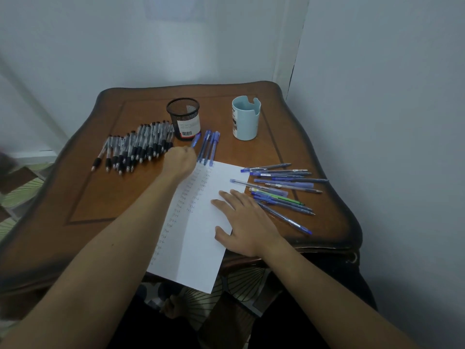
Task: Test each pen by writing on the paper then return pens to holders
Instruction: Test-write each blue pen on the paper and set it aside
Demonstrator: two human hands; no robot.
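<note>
1. While the right hand (245, 220) lies flat on the sheet of white paper (198, 248), fingers straight and slightly spread, the left hand (180, 161) reaches past the sheet's far left corner. Its fingers are curled tight around a blue pen (195, 140).
2. Only the pen's far end shows, sticking out of the fist toward 1 o'clock, close to the base of the black mesh pen holder (185, 117).
3. The paper sits at the near middle of the wooden table (100, 197) and overhangs the near edge. Two columns of small handwritten marks run down its left half, too small to read.
4. The mesh holder stands at 12 o'clock from the paper. It wears a white label with a barcode; the printed lines are illegible.
5. A light blue pen cup (246, 119) stands at 1 o'clock, well apart from the mesh holder. Dark lettering runs down its side, cut off and unreadable.
6. A row of black-grip pens (136, 147) lies at 10 o'clock, tips toward the viewer.
7. Three blue capped pens (210, 146) lie side by side just beyond the paper's far edge.
8. A loose pile of blue pens (279, 187) lies at 3 o'clock, some overlapping the paper's right edge just beside the right hand's fingers.
</note>
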